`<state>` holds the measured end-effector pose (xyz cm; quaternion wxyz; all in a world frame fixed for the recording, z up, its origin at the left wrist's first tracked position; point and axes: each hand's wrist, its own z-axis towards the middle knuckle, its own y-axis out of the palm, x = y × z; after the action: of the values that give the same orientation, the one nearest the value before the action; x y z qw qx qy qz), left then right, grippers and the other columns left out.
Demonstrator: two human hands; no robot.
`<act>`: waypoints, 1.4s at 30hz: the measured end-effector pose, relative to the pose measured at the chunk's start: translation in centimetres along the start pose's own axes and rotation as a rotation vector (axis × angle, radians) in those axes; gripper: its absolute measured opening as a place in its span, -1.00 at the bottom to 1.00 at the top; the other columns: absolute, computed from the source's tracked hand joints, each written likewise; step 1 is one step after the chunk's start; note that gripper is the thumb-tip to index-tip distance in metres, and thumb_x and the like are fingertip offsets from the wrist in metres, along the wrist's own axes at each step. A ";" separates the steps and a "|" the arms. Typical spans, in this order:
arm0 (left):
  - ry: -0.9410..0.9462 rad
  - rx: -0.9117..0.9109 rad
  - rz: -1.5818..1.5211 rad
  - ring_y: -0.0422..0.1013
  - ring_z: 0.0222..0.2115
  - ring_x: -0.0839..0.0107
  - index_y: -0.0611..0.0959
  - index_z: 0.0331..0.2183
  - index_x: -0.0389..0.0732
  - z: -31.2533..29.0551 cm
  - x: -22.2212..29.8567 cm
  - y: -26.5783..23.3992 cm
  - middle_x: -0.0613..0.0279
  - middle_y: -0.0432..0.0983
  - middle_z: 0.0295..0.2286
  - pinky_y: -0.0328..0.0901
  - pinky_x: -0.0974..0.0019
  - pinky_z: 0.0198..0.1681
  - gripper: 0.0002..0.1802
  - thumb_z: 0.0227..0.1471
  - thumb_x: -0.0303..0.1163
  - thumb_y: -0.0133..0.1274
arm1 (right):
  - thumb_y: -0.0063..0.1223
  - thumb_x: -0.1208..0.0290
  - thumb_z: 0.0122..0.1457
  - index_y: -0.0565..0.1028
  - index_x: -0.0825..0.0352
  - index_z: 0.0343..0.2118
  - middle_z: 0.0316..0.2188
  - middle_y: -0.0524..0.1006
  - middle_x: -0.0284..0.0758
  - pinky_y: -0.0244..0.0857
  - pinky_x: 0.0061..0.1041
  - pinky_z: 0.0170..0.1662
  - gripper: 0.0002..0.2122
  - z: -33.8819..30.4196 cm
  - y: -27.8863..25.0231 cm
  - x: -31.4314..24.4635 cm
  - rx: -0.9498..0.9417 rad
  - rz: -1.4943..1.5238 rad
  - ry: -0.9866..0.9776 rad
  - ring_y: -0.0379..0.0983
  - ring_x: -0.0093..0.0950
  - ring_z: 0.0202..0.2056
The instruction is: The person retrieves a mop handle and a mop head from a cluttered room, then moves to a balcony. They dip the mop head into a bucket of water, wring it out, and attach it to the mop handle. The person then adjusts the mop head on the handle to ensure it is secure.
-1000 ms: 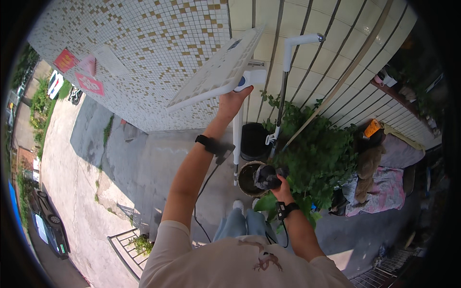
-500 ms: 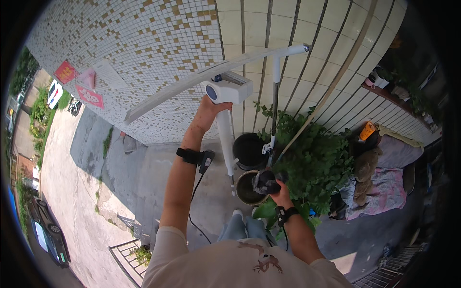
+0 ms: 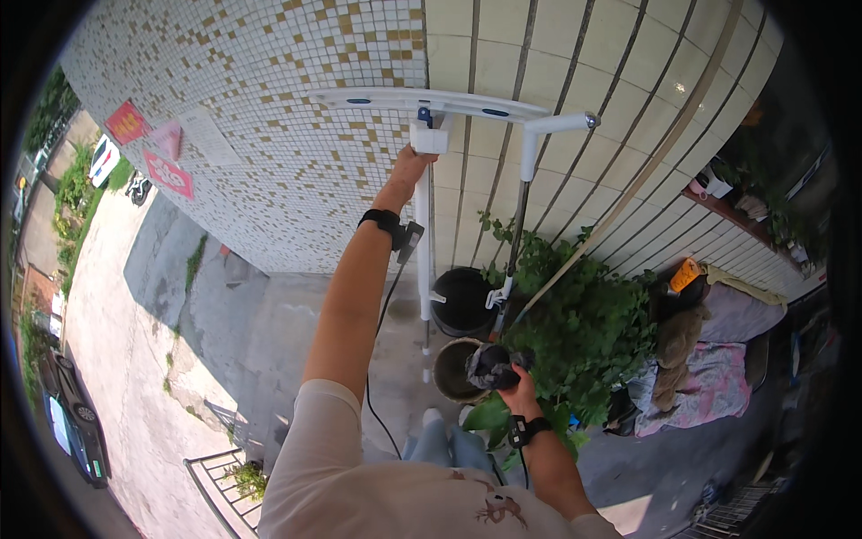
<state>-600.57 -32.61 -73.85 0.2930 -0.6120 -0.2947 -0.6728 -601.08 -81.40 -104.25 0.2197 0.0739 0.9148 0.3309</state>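
Observation:
In my left hand (image 3: 409, 175) is an upside-down white flat mop (image 3: 424, 242), gripped just below its head. Its long plate with blue fittings lies crosswise at the top, in front of the tiled wall. The pole runs down past a black bucket (image 3: 456, 332) toward the ground. My right hand (image 3: 517, 390) is closed on a bunched dark grey cloth (image 3: 490, 366), just above a round brownish pot (image 3: 442, 377). The cloth hides part of the pot.
A pole with a white pipe top (image 3: 530, 153) stands against the wall. A long wooden stick (image 3: 620, 193) leans beside it. Leafy plants (image 3: 588, 314) crowd the right, near a heap of fabric (image 3: 696, 382). A metal railing (image 3: 220, 499) stands at lower left.
My left hand has risen and the mop head has turned, so its plate now lies more level and farther off, its blue fittings showing. My right hand still holds the cloth over the pot.

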 end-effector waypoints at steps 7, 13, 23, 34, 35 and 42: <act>0.012 0.177 0.128 0.41 -0.29 0.43 0.55 -0.15 -0.30 1.0 -1.1 1.7 0.20 0.52 -0.29 0.29 0.32 -0.23 -0.61 -0.07 -0.36 0.11 | 0.08 0.37 0.05 0.41 0.25 -0.18 -0.20 0.47 -0.29 0.30 -0.21 -0.09 -0.74 0.4 0.5 -1.5 -0.002 0.006 -0.024 0.40 -0.30 -0.17; 0.001 0.183 0.206 0.43 -0.29 0.45 0.55 -0.15 -0.27 0.4 -3.1 1.8 0.22 0.53 -0.31 0.30 0.33 -0.25 -0.61 -0.08 -0.37 0.12 | 0.08 0.38 0.05 0.42 0.26 -0.20 -0.22 0.49 -0.30 0.30 -0.24 -0.11 -0.76 0.5 0.5 -1.1 -0.030 0.006 0.003 0.41 -0.32 -0.18; 0.028 0.109 0.395 0.46 -0.34 0.42 0.53 -0.15 -0.24 1.1 -8.4 -0.2 0.20 0.55 -0.34 0.32 0.32 -0.28 -0.59 -0.11 -0.37 0.15 | 0.09 0.40 0.05 0.40 0.30 -0.20 -0.20 0.47 -0.29 0.29 -0.27 -0.09 -0.75 0.2 1.9 -1.7 -0.018 0.019 -0.011 0.40 -0.32 -0.17; 0.125 0.109 0.565 0.43 -0.21 0.00 0.41 -0.14 -0.31 -4.7 -20.0 -2.3 -0.07 0.51 -0.28 0.32 0.12 -0.16 -0.34 -0.33 -0.32 0.28 | 0.07 0.42 0.06 0.43 0.27 -0.28 -0.29 0.49 -0.32 0.29 -0.31 -0.12 -0.84 -0.1 3.9 -1.8 0.000 0.045 0.024 0.42 -0.35 -0.24; 0.034 0.067 0.580 0.42 -0.21 0.01 0.39 -0.12 -0.31 -5.6 -19.6 0.2 -0.06 0.50 -0.28 0.31 0.12 -0.14 -0.33 -0.33 -0.34 0.28 | 0.07 0.42 0.05 0.43 0.27 -0.27 -0.28 0.49 -0.32 0.29 -0.31 -0.11 -0.83 -0.3 2.7 -2.4 0.036 0.057 0.013 0.42 -0.36 -0.23; 0.173 -0.036 0.565 0.36 -0.15 0.03 0.19 0.06 -0.31 -6.3 -20.0 -2.7 -0.15 0.34 -0.12 0.31 0.14 -0.11 -0.07 -0.36 -0.38 0.29 | 0.08 0.40 0.04 0.43 0.25 -0.26 -0.26 0.49 -0.32 0.25 -0.27 -0.04 -0.80 0.0 2.3 -1.7 -0.001 0.049 0.074 0.40 -0.34 -0.19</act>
<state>-605.15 -34.96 -94.35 0.4817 -0.6152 -0.0746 -0.6196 -599.55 -80.10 -102.19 0.1774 0.0838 0.9201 0.3391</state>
